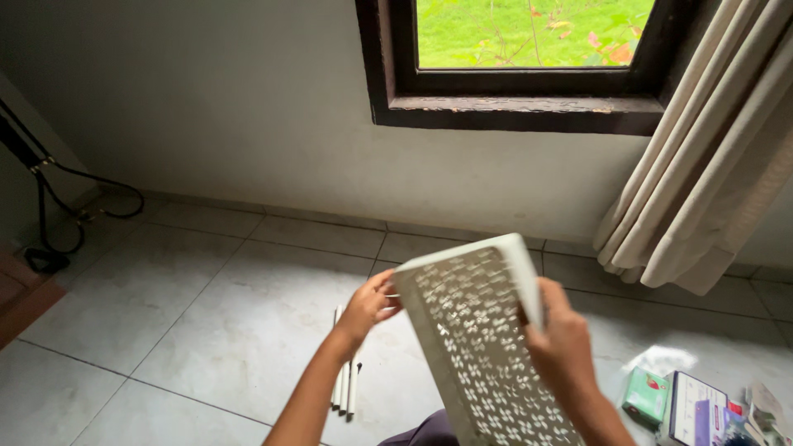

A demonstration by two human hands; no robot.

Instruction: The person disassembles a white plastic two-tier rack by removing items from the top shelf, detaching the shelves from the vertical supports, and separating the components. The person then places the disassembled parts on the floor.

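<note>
Hands on a patterned white panel

Panel first: a white rectangular plastic panel (pixel 479 347), pierced all over with a small flower-like cut-out pattern, is held up off the floor, tilted, with its far end raised towards the window. The left hand (pixel 369 307) grips the panel's left edge near the top corner, fingers curled closed around the rim. The right hand (pixel 563 339) clasps the right edge a little lower, thumb on the patterned face and fingers wrapped out of sight behind it.

Below the panel and to its left, a bundle of thin white rods (pixel 347 381) lies on the pale grey floor tiles (pixel 190 322), just beneath the left forearm. To the panel's lower right sit a small green box (pixel 645 395), a white printed booklet or packet (pixel 695 409) beside it, and a crumpled clear plastic wrapper (pixel 661 358). Above the panel hangs a dark wooden window frame (pixel 516 111), with a beige curtain (pixel 702 165) falling to the panel's upper right. Far left of the panel, a black cable (pixel 58 215) trails down the wall.
</note>
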